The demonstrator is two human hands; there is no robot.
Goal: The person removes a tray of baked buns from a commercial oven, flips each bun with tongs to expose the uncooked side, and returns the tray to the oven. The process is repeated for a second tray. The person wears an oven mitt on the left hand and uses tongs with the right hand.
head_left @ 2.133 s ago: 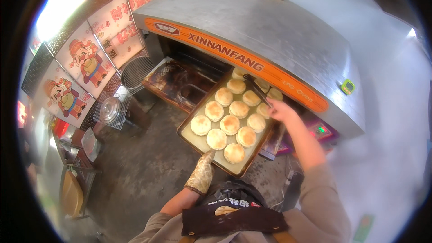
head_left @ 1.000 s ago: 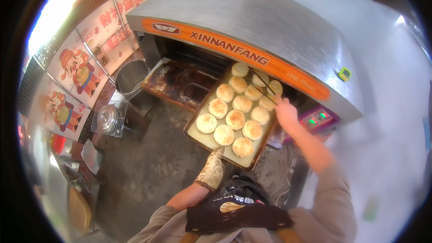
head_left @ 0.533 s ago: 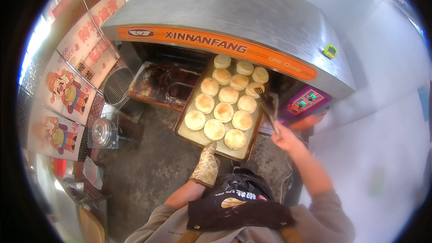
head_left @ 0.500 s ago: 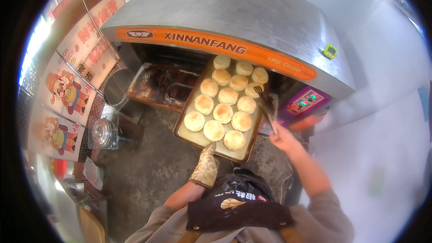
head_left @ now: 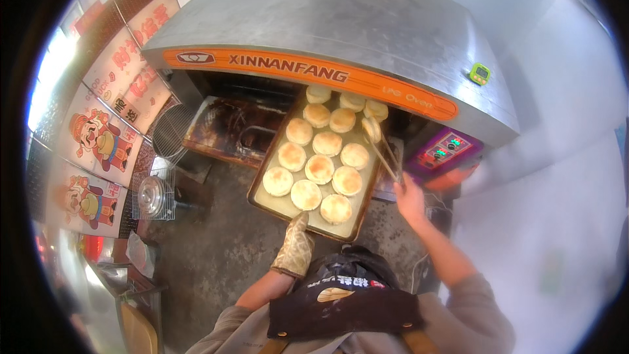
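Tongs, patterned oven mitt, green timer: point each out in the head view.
Tongs (head_left: 384,162), head view: on one of the long arms.
Patterned oven mitt (head_left: 295,248), head view: on its middle.
Green timer (head_left: 481,73), head view: on its small display.

The oven (head_left: 314,10) has smooth grey metal with a soft sheen; its right end carries a plastic timer (head_left: 480,73). In front of the oven are a browned metal tray (head_left: 331,235), a matt, paper-like liner (head_left: 282,204), a cloth mitt (head_left: 293,253) and rough, matt floor (head_left: 216,262).
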